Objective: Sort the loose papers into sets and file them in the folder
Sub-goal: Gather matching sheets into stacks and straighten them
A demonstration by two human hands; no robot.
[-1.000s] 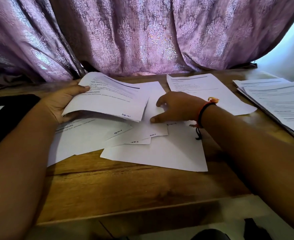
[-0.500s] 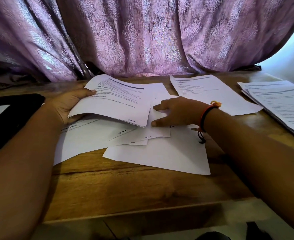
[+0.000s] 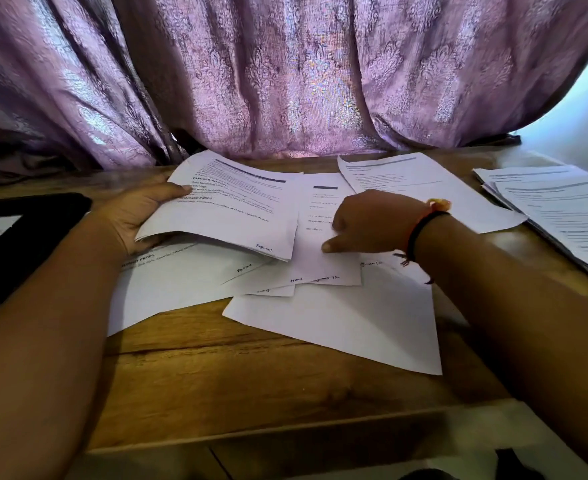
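Several loose printed papers (image 3: 337,317) lie fanned over each other in the middle of the wooden table (image 3: 251,382). My left hand (image 3: 136,216) grips a thin set of sheets (image 3: 230,209) by its left edge, thumb on top, lifted slightly above the pile. My right hand (image 3: 368,223) rests on a sheet (image 3: 320,265) in the pile, its fingers curled down with a fingertip pressing the paper. One separate sheet (image 3: 424,188) lies at the back right. A stack of papers on a folder (image 3: 562,216) sits at the far right.
A black flat object (image 3: 26,230) with a white label lies at the left edge. A purple patterned curtain (image 3: 285,74) hangs right behind the table. The table's front edge runs across the bottom of the view.
My right hand has slid slightly back and left on the pile, exposing more of the sheet's printed top. My left hand keeps its hold on the set.
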